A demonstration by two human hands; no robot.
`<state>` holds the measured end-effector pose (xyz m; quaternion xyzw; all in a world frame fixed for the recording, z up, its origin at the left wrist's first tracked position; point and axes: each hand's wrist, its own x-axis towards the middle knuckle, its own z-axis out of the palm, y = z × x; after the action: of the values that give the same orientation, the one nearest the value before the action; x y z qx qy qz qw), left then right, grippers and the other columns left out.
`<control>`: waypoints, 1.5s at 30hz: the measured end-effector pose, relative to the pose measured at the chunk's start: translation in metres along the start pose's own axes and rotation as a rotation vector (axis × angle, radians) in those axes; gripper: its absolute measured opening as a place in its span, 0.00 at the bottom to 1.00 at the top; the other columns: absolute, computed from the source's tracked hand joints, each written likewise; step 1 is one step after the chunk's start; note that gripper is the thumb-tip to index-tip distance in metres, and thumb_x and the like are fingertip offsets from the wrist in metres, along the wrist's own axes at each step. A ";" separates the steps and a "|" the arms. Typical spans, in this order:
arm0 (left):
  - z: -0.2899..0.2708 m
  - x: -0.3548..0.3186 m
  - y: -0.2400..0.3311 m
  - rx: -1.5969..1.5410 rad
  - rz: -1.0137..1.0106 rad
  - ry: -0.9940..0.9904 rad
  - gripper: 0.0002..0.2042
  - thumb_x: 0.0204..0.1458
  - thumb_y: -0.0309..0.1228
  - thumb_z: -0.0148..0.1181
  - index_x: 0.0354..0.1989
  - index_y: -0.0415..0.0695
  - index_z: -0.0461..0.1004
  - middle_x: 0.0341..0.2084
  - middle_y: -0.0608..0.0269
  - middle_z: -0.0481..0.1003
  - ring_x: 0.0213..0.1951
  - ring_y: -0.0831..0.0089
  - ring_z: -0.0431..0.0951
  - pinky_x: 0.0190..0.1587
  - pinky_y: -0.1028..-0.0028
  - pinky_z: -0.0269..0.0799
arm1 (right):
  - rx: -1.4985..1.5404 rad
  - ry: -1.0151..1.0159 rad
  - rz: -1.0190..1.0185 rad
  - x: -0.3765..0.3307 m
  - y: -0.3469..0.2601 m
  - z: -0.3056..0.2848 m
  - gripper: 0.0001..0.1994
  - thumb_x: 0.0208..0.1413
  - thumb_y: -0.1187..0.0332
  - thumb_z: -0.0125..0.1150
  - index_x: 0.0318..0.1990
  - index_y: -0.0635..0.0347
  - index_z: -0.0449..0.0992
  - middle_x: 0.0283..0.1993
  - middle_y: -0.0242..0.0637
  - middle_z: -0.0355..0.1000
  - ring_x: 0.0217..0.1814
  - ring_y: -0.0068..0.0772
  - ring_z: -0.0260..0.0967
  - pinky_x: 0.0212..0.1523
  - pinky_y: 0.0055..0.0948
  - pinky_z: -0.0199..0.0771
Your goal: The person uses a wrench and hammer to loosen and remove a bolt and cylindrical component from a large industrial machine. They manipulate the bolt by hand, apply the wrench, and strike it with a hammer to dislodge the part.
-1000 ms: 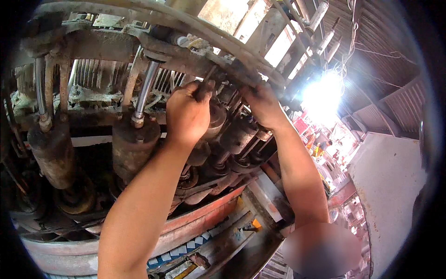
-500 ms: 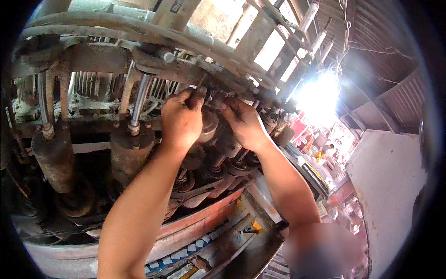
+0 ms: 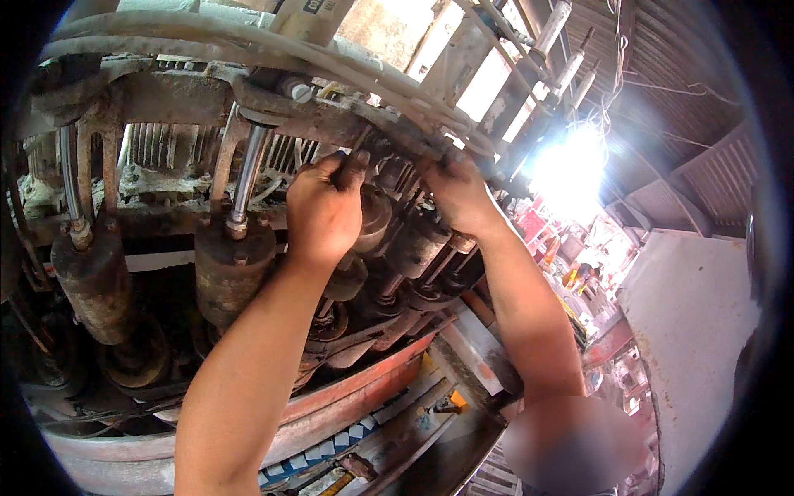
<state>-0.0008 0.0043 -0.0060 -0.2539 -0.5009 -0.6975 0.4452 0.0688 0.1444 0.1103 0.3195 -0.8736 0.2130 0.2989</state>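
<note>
My left hand (image 3: pixel 325 211), its fingertips blackened, is closed with thumb against fingers at a dark, greasy part of a large machine. What it holds there is hidden. To its right my right hand (image 3: pixel 460 197) is closed too, its curled fingers up against the underside of the dark metal frame; what they grip does not show. Between and below the hands sit a round metal cylinder (image 3: pixel 376 217) and a second grimy cylinder (image 3: pixel 419 246). Left of my forearm, a shiny steel rod (image 3: pixel 251 169) rises from another dirty cylinder (image 3: pixel 235 277).
Thick hoses (image 3: pixel 211 40) run across the top of the machine. A reddish curved rim (image 3: pixel 364 393) passes below the cylinders. Under it lies a tray-like area with a yellow piece (image 3: pixel 457 400). A bright lamp (image 3: pixel 571 174) glares at right, beside a pale panel (image 3: pixel 695 322).
My right hand has moved right, away from the left hand, uncovering more cylinders and rods between them. My left hand has stayed nearly in place.
</note>
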 end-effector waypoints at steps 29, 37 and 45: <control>0.000 -0.001 0.012 0.067 -0.062 -0.035 0.11 0.54 0.34 0.57 0.31 0.37 0.76 0.24 0.44 0.75 0.30 0.46 0.74 0.35 0.63 0.68 | -0.193 -0.029 0.099 -0.014 0.038 0.018 0.14 0.61 0.70 0.50 0.50 0.68 0.71 0.44 0.37 0.73 0.42 0.26 0.65 0.45 0.27 0.66; -0.003 0.005 0.006 0.146 0.021 -0.037 0.13 0.54 0.36 0.56 0.31 0.35 0.76 0.23 0.43 0.74 0.29 0.45 0.73 0.34 0.62 0.67 | -0.270 -0.053 -0.041 -0.032 0.039 0.026 0.16 0.62 0.63 0.52 0.47 0.70 0.70 0.43 0.45 0.72 0.45 0.32 0.66 0.48 0.33 0.67; -0.005 -0.001 0.009 0.010 -0.186 -0.039 0.12 0.53 0.34 0.57 0.32 0.35 0.76 0.23 0.43 0.74 0.29 0.46 0.74 0.33 0.63 0.68 | -0.189 -0.101 0.151 -0.021 0.019 0.001 0.17 0.62 0.62 0.53 0.50 0.67 0.71 0.29 0.29 0.67 0.28 0.19 0.58 0.28 0.24 0.63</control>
<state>0.0082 -0.0004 -0.0044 -0.2176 -0.5343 -0.7284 0.3697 0.0680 0.1663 0.0921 0.2337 -0.9253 0.1350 0.2665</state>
